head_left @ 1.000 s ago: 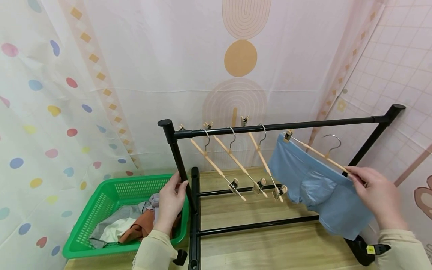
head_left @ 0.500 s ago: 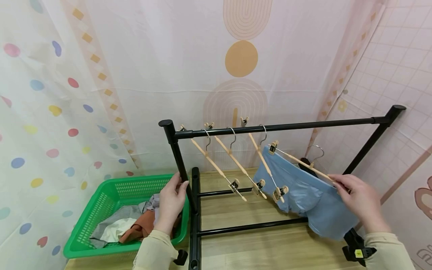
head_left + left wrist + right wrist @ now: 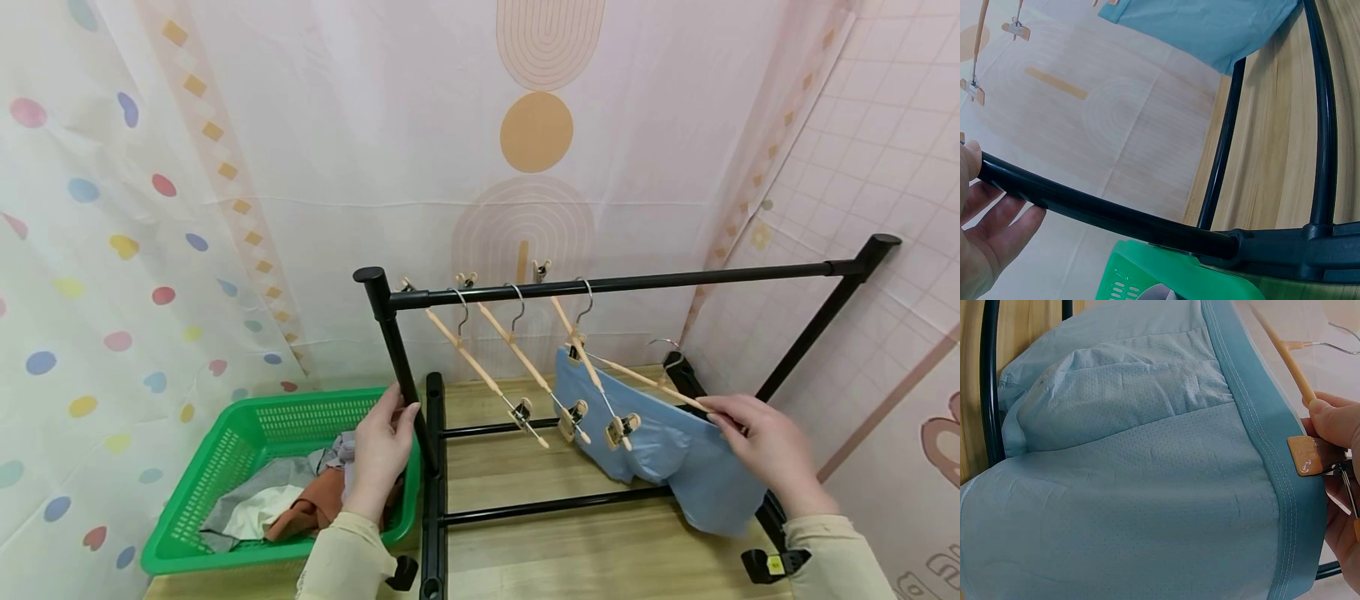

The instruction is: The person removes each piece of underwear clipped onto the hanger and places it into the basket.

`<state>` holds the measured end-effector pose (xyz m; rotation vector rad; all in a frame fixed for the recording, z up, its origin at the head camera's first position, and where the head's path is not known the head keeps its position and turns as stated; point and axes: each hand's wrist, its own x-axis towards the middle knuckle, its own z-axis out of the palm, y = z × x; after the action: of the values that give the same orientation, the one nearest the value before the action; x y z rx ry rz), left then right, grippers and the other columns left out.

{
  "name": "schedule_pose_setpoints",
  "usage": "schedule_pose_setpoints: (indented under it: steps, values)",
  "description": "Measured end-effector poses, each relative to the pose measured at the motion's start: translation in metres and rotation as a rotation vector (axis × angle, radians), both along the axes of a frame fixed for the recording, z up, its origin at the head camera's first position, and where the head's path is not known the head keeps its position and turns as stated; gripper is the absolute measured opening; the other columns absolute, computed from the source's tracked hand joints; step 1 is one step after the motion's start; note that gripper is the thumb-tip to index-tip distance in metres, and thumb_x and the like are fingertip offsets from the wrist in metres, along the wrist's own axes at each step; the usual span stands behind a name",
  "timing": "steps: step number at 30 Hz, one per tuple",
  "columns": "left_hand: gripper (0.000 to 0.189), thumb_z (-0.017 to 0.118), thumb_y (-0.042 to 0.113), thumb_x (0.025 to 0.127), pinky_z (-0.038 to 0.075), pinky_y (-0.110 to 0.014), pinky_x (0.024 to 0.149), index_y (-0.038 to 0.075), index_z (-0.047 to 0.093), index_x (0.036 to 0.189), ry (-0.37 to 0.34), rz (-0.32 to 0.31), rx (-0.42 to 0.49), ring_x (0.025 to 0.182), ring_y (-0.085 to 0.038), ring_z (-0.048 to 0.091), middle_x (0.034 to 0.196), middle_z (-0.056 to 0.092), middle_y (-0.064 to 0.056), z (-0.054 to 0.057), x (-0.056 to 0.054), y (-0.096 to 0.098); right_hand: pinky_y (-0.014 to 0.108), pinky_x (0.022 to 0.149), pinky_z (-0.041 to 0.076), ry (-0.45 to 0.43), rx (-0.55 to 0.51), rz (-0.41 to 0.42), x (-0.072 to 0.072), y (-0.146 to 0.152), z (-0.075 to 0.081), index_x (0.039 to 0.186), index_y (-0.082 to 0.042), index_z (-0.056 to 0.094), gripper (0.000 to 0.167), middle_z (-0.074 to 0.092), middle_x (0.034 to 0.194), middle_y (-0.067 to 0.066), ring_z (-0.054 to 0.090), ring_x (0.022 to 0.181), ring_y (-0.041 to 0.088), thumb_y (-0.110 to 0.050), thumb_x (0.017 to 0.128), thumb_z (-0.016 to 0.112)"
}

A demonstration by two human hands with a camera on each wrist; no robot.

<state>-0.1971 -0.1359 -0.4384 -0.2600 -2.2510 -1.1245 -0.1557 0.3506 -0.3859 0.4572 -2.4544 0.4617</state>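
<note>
My left hand (image 3: pixel 381 454) holds the left upright post (image 3: pixel 396 358) of a black clothes rack, thumb and fingers around it in the left wrist view. With my right hand (image 3: pixel 768 446) I pinch the right end of a wooden clip hanger (image 3: pixel 645 377). Light blue boxer briefs (image 3: pixel 697 467) hang from it by the waistband, and the clip (image 3: pixel 1305 455) beside my fingers sits on that band. The hanger's metal hook (image 3: pixel 666 342) is below the rack's top rail (image 3: pixel 705 277), apart from it. The briefs' left part lies behind another hanger.
Three bare clip hangers (image 3: pixel 517 354) hang on the rail's left half. A green basket (image 3: pixel 168 500) with grey, white and rust-brown clothes stands left of the rack. The rack's lower bars (image 3: pixel 555 505) cross above the wooden tabletop (image 3: pixel 540 554). A patterned curtain backs everything.
My right hand has moved left and slightly down with the hanger and briefs, bringing them behind the rightmost bare hanger. My left hand has stayed on the post.
</note>
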Motion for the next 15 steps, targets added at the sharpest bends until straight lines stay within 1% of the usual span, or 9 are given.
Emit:
schedule_pose_setpoints:
  steps: [4, 9, 15]
  values:
    - [0.034, 0.065, 0.01, 0.097, 0.057, -0.046, 0.069, 0.004, 0.062, 0.131, -0.007, -0.001, -0.001, 0.087, -0.029, 0.068, 0.102, 0.069, -0.016, 0.001, 0.001, 0.0, 0.031, 0.054, 0.045, -0.026, -0.001, 0.021, -0.002, -0.005, -0.004, 0.107, -0.012, 0.076, 0.033, 0.071, 0.095, 0.004, 0.056, 0.069, 0.007, 0.006, 0.078, 0.078]
    - [0.034, 0.065, 0.009, 0.097, 0.058, -0.046, 0.068, 0.005, 0.062, 0.13, -0.001, 0.002, -0.001, 0.087, -0.029, 0.068, 0.101, 0.069, -0.015, 0.001, 0.001, 0.0, 0.029, 0.054, 0.044, 0.0, 0.004, 0.074, -0.005, -0.012, -0.009, 0.107, -0.012, 0.075, 0.035, 0.069, 0.091, 0.0, 0.054, 0.067, 0.004, 0.006, 0.077, 0.079]
    - [0.033, 0.065, 0.009, 0.097, 0.058, -0.045, 0.069, 0.004, 0.062, 0.13, -0.002, 0.001, 0.003, 0.088, -0.029, 0.068, 0.101, 0.069, -0.015, 0.0, 0.001, 0.0, 0.027, 0.053, 0.045, 0.027, 0.0, 0.119, -0.008, -0.021, -0.014, 0.105, -0.012, 0.076, 0.035, 0.069, 0.092, -0.001, 0.054, 0.066, 0.002, 0.006, 0.076, 0.08]
